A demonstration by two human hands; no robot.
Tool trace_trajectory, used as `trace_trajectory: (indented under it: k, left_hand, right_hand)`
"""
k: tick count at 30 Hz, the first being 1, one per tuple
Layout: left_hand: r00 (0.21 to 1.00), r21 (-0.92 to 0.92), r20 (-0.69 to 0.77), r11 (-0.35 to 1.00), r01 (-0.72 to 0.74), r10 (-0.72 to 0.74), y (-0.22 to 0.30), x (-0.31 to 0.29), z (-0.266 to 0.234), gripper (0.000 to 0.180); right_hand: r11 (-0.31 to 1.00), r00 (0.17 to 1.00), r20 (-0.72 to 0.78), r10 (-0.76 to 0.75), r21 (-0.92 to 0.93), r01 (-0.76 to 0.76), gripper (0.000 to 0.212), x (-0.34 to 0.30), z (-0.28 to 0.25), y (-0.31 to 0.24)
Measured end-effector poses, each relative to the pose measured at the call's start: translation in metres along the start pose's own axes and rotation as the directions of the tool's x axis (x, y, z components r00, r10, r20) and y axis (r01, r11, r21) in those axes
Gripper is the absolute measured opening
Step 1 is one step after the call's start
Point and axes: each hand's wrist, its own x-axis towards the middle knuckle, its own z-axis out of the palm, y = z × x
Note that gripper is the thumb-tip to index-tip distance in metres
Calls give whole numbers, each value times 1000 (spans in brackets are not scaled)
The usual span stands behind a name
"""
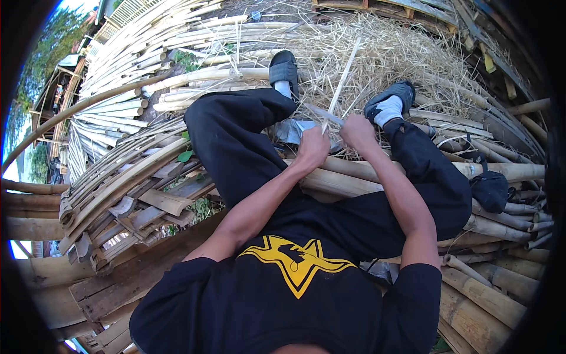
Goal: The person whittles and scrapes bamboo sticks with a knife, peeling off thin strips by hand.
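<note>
My left hand is closed around the lower end of a long, pale bamboo strip, which slants up and away over the straw. My right hand grips a knife, its handle hidden in the fist. The knife's blade points to the left and crosses the strip just beyond my left hand; whether it cuts in or only touches cannot be made out. Beneath the hands, between my legs, lies a grey, crumpled sheet, partly covered by my left hand.
Pale shavings are heaped beyond my feet. Stacked bamboo poles spread over the far left, with split bamboo pieces nearer. Thick bamboo poles run under my legs. A small black bag rests at the right. Wooden pallets stand at the back.
</note>
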Motion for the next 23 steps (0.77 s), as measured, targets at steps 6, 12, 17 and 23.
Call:
trace_trajectory:
  k: [6, 12, 17, 23]
  left_hand:
    - [995, 37, -74, 997, -68, 71, 2, -6, -5, 32]
    - [994, 23, -97, 998, -50, 52, 12, -6, -21, 27]
    - [994, 11, -84, 997, -72, 73, 6, -5, -11, 26]
    - [994, 66, -16, 992, -111, 113, -10, -6, -1, 25]
  right_hand:
    - [995, 990, 127, 67, 71, -76, 27, 1, -6, -1]
    - [996, 992, 125, 11, 85, -21, 26, -14, -9, -22]
    - [999, 996, 86, -10, 44, 7, 25, -6, -4, -13]
    - [1000, 998, 64, -3, 30, 1, 27, -4, 4, 0]
